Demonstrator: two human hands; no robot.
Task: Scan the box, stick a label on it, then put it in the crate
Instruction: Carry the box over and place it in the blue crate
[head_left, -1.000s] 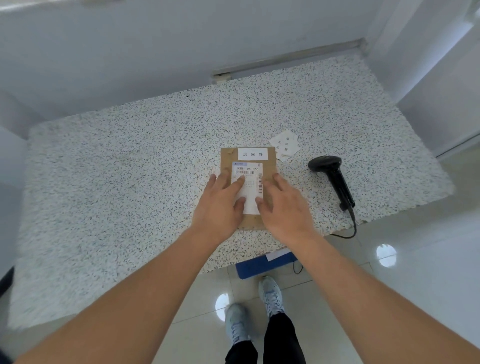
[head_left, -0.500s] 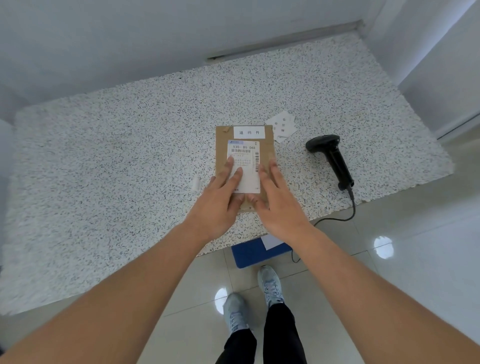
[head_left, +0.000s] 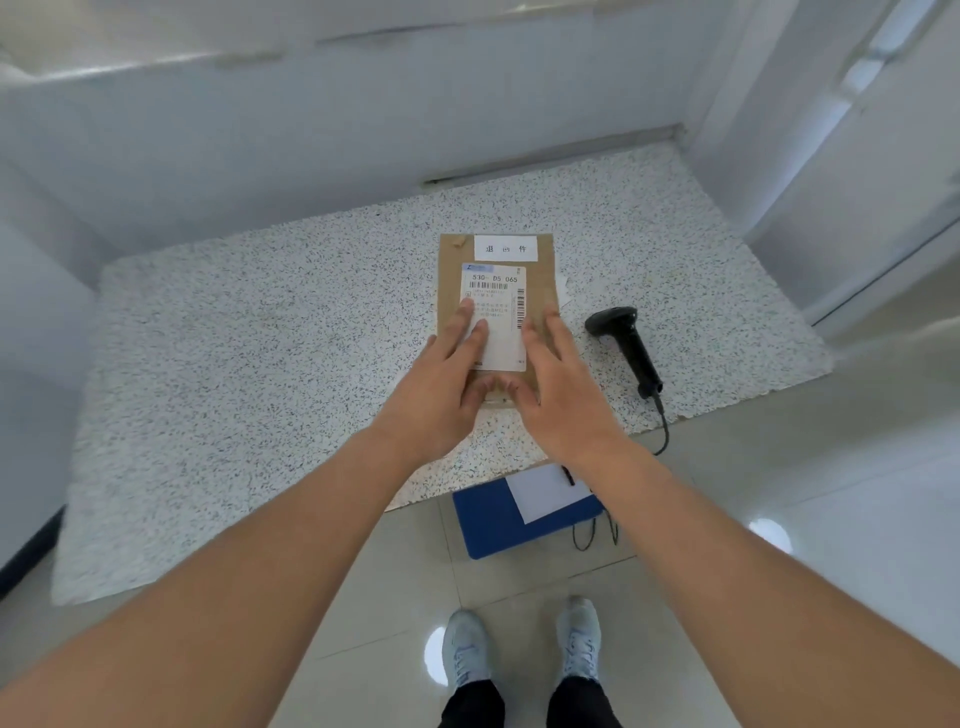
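A speckled, stone-like table (head_left: 260, 364) carries a flat brown cardboard box (head_left: 447, 291). The left hand (head_left: 441, 384) lies flat with fingers spread on the box's white barcode label (head_left: 501, 317), printed "530- D5 065"; its grip is open, clasping nothing. A smaller white slip (head_left: 505, 248) above bears Chinese characters. The right hand (head_left: 558, 395) rests likewise open on the cardboard. Further right lies a black scanner (head_left: 623, 338), its cable trailing off the edge.

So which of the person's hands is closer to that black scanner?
The right hand. It rests on the box's right side, just left of the scanner. The left hand lies on the box's left side, farther away.
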